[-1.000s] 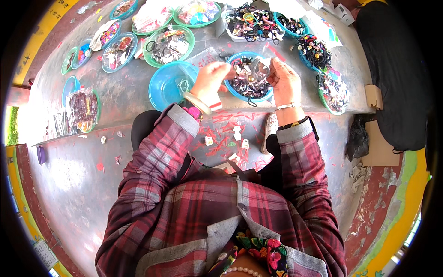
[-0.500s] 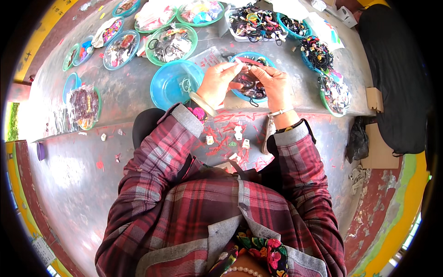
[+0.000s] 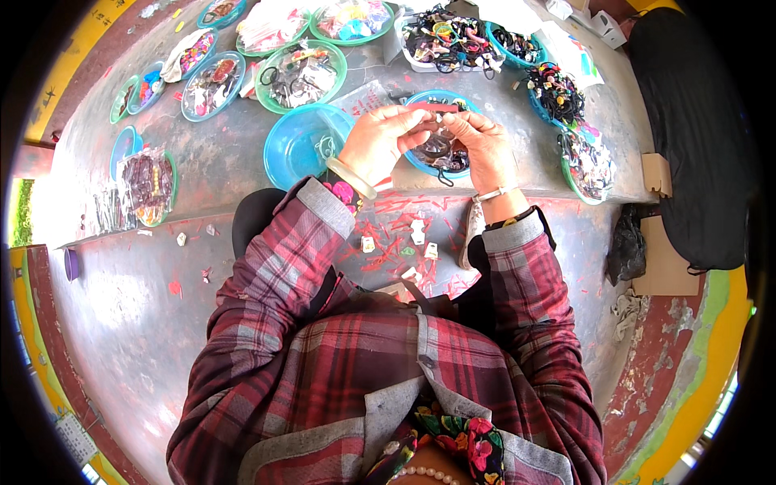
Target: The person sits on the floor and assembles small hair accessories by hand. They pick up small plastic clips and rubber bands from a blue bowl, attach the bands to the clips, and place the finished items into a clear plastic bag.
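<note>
My left hand [image 3: 377, 142] is closed in a pinch, thumb against forefinger, with a bangle at its wrist. Opposite it, my right hand [image 3: 485, 152] pinches too, and the fingertips of both almost meet. Between them is something small and pale that I cannot make out. A red strip [image 3: 436, 107] shows just beyond the fingertips; whether it is held is unclear. Below and behind the hands sits a blue basin [image 3: 426, 167] of dark hair ties and clear packets. Left of it, beside my left hand, stands a larger blue basin [image 3: 284, 153] with a pale, thin loop inside.
Several baskets of small goods stand farther off, among them a green basket [image 3: 339, 77] and a white tub [image 3: 420, 61] heaped with dark hair ties. Red scraps [image 3: 388, 234] and small cards [image 3: 417, 232] litter the lower floor by my feet. A black bag [image 3: 626, 242] lies right.
My left hand has shifted slightly left and down, its fingers less spread. The right hand has tilted slightly, and both still pinch at the same spot.
</note>
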{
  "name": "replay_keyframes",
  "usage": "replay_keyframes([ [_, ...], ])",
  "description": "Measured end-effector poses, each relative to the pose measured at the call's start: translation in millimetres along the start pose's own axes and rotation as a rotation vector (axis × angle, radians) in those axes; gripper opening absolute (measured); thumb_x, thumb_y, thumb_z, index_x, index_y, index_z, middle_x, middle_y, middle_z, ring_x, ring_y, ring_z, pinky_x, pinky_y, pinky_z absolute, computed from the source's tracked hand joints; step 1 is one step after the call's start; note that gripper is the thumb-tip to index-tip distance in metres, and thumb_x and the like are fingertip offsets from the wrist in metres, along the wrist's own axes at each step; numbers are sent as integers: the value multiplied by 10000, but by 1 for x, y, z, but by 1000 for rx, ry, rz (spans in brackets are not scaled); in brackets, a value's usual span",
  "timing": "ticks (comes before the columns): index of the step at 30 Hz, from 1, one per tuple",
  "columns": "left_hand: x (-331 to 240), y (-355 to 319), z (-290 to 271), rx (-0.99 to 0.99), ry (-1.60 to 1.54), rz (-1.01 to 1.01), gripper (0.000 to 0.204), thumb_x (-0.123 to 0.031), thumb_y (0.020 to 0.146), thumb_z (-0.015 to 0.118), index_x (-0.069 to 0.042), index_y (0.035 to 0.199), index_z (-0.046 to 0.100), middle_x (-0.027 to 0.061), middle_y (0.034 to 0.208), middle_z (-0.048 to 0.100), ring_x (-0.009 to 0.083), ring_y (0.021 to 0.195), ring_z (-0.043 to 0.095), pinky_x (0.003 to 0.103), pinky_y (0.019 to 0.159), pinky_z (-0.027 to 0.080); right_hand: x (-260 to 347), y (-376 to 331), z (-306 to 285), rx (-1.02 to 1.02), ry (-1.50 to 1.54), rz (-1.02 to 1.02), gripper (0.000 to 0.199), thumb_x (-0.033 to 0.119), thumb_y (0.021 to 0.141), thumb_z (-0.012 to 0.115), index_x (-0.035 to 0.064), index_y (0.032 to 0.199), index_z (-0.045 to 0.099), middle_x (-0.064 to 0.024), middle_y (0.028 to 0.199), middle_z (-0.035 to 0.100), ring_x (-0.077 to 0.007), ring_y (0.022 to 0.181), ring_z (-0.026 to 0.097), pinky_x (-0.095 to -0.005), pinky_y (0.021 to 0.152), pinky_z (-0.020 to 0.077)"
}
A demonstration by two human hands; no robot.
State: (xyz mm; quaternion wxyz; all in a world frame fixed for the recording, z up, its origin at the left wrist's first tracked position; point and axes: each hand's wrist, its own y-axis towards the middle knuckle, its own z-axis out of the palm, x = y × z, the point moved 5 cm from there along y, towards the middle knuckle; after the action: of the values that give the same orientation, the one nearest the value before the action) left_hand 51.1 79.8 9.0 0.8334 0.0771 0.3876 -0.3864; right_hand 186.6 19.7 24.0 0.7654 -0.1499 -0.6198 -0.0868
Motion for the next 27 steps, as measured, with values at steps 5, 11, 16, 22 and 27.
replay_keyframes([
  [5, 3, 2, -7, -6, -87, 48, 175, -74, 870, 526, 56, 972, 585, 134, 991, 608, 168, 902, 596, 222, 790, 494, -5, 1, -2, -17, 129, 30, 160, 217, 782, 672, 58, 796, 671, 11, 691, 616, -54, 583, 491, -199, 569, 389],
  [11, 8, 4, -9, -40, -109, 64, 189, -48, 867, 518, 100, 978, 554, 175, 993, 591, 201, 892, 598, 253, 837, 490, -27, 10, -12, -24, 149, 163, 178, 223, 791, 663, 46, 808, 661, 14, 720, 619, -60, 606, 510, -213, 566, 401],
  [16, 12, 5, -13, -60, 18, 77, 214, -28, 876, 485, 131, 1013, 526, 191, 1035, 577, 232, 956, 585, 284, 876, 475, 0, 9, -18, -284, -555, -349, 107, 168, 759, 654, 73, 807, 652, -35, 752, 618, -156, 666, 560, -279, 595, 425],
  [22, 19, 5, -9, -63, 167, 64, 229, -1, 874, 464, 116, 1062, 525, 172, 1050, 575, 219, 970, 574, 295, 887, 466, 31, -20, 25, -192, -1080, -857, 88, 129, 719, 629, 114, 802, 653, -30, 795, 598, -238, 782, 550, -356, 741, 396],
  [27, 22, 3, -2, -14, 231, 39, 230, 20, 863, 463, 106, 1065, 531, 143, 1048, 575, 190, 965, 569, 286, 877, 459, 28, -25, 35, -141, -1171, -898, 96, 135, 712, 619, 120, 798, 660, -13, 774, 592, -212, 769, 554, -353, 732, 387],
])
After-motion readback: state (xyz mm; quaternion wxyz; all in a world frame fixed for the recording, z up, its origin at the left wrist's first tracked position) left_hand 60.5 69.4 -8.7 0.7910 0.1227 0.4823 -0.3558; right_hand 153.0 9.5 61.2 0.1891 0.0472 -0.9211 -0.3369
